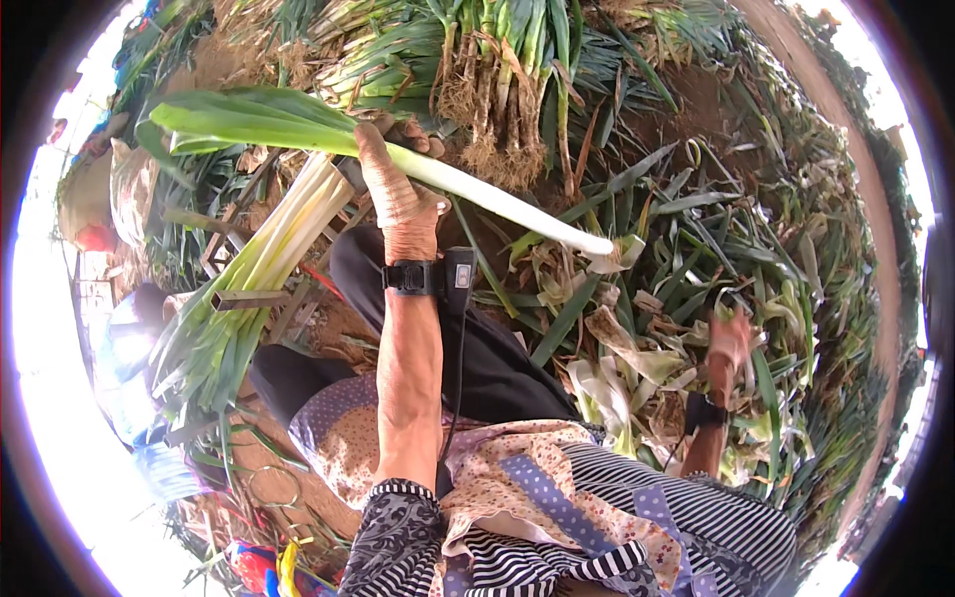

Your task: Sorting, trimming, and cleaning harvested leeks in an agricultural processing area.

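Note:
My left hand (pixel 396 179) is closed around a leek (pixel 497 207) at the place where its white shaft meets the green leaves. The leek lies slantwise across the upper middle, its leaves to the left and its bare white end to the right, pale and without long roots. A black wrist strap with a small device sits on my left wrist. My right hand (pixel 728 343) is at the right, low over the heap of stripped leaves. Motion smears its fingers, so I cannot make out whether they hold anything.
Clean leeks (pixel 259 249) lie bundled on a metal frame (pixel 249 300) at the left. Untrimmed leeks with dry, muddy roots (pixel 497 119) stand at the top. Leaf scraps (pixel 637 348) cover the ground at the right. My bent legs (pixel 497 348) are in the middle.

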Tool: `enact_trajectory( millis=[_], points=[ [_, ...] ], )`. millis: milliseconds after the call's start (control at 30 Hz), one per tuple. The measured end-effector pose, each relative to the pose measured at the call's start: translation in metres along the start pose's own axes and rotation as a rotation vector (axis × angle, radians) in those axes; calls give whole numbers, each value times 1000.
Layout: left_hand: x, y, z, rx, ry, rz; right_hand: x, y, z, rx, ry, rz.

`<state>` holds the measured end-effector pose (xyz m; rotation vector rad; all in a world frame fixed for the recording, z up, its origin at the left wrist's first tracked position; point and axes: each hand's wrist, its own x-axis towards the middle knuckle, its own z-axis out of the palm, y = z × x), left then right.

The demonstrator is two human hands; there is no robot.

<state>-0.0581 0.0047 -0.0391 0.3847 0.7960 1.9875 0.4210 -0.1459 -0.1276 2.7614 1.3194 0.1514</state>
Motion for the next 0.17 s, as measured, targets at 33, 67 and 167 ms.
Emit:
enact_trajectory(
  millis=[33,67,167],
  points=[
    [-1,-9,3,-4,-19,-25,-3,-29,-17,102,-6,-92],
    [-3,-1,-3,-4,10,-13,-21,-92,-43,435,-51,-148],
    [0,-22,2,-48,-96,-19,-66,-204,-107,956,-160,-375]
  ],
)
